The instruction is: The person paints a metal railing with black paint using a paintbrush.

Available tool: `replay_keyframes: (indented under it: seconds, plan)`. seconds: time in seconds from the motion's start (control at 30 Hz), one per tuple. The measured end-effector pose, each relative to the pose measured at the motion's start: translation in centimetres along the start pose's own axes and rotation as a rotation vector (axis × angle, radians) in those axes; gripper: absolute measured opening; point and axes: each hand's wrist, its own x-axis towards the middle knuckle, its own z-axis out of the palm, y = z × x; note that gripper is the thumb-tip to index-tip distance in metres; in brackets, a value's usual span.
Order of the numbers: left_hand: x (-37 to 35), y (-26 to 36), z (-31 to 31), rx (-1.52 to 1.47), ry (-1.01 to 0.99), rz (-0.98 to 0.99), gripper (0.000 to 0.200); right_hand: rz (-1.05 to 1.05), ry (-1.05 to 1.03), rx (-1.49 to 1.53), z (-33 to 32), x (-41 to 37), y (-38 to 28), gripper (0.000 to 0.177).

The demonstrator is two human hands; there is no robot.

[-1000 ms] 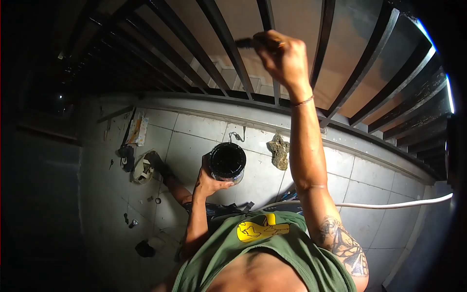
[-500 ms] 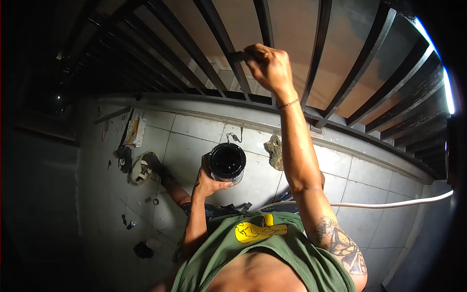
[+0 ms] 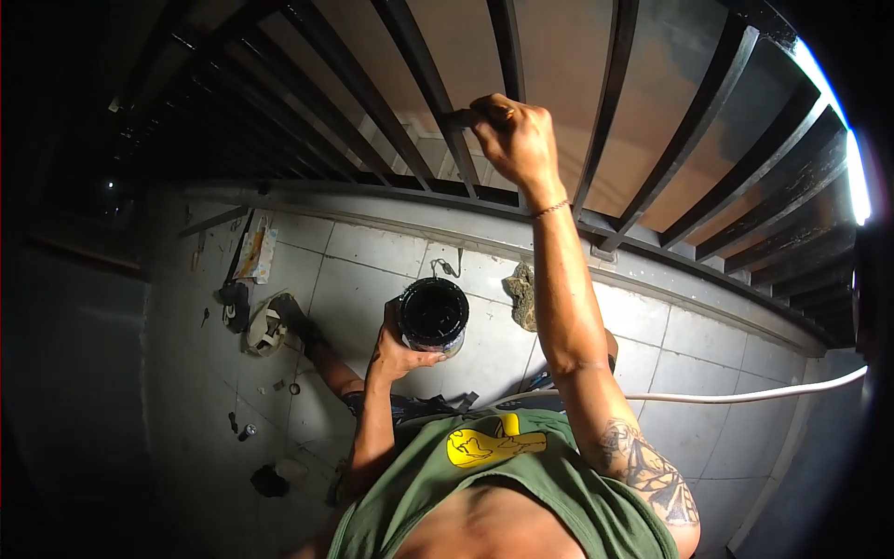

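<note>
My left hand (image 3: 402, 348) is wrapped round a can of black paint (image 3: 434, 313), held upright in front of my body. Its open top shows dark, glossy contents and a smeared rim. My right hand (image 3: 519, 140), arm stretched forward, is closed round a paintbrush (image 3: 504, 114); most of the handle is hidden by the fingers. The brush's dark bristles rest against a dark metal bar (image 3: 430, 79) of the railing.
More dark bars (image 3: 610, 102) stand along a pale ledge (image 3: 643, 265). On the tiled floor lie a crumpled cloth (image 3: 523, 296), a printed bag (image 3: 256, 250) and several small items. A white hose (image 3: 745, 395) runs at the right. My sandalled foot (image 3: 270, 328) is at the left.
My right hand and the brush have moved slightly down along the bar. The can in my left hand has tilted or shifted a little.
</note>
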Motion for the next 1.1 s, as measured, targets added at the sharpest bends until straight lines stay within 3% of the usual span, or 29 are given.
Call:
replay_keyframes:
  seconds: [0.07, 0.13, 0.17, 0.27, 0.4, 0.5, 0.6, 0.7, 0.83, 1.0, 1.07, 1.1]
  plan:
    - [-0.2, 0.2, 0.2, -0.037, 0.011, -0.013, 0.098, -0.017, 0.019, 0.010, 1.0, 0.9, 0.3, 0.018]
    - [-0.3, 0.2, 0.1, 0.055, 0.019, 0.006, 0.100, -0.066, 0.228, 0.271, 0.9, 1.6, 0.3, 0.017]
    - [-0.2, 0.0, 0.0, 0.053, 0.014, 0.008, 0.100, 0.020, 0.332, 0.411, 0.6, 1.8, -0.5, 0.014]
    - [-0.3, -0.4, 0.1, 0.010, 0.008, -0.005, 0.101, -0.037, 0.372, 0.231, -1.3, 1.2, -1.0, 0.010]
    - [-0.1, 0.0, 0.3, -0.003, 0.001, -0.029, 0.102, 0.019, 0.231, -0.073, 0.5, 0.5, -0.3, 0.011]
    - [-0.1, -0.8, 0.0, 0.027, -0.002, 0.004, 0.102, 0.096, 0.244, 0.021, 2.7, 1.8, -0.4, 0.012]
    - [0.2, -1.1, -0.3, 0.042, -0.018, -0.002, 0.101, -0.045, 0.505, 0.304, 2.3, 4.8, -2.5, 0.013]
    - [0.0, -0.9, -0.1, 0.027, -0.012, -0.024, 0.102, -0.103, 0.564, 0.302, -0.8, 5.7, -4.8, 0.013]
    - [1.0, -1.2, 0.5, 0.131, -0.001, 0.031, 0.104, 0.113, 0.631, 0.579, -6.3, -1.1, -7.1, 0.010]
    - [3.4, 0.4, 3.8, 0.157, 0.015, 0.106, 0.103, 0.395, 0.165, 0.582, -12.3, -9.6, -8.2, 0.011]
    - [4.9, 1.1, 4.7, 0.145, 0.002, 0.179, 0.101, 0.160, -0.169, 0.124, -13.9, -10.4, -9.1, 0.013]
    - [5.6, 2.5, 5.3, 0.182, -0.005, 0.194, 0.101, 0.127, -0.219, 0.058, -14.0, -10.7, -9.4, 0.016]
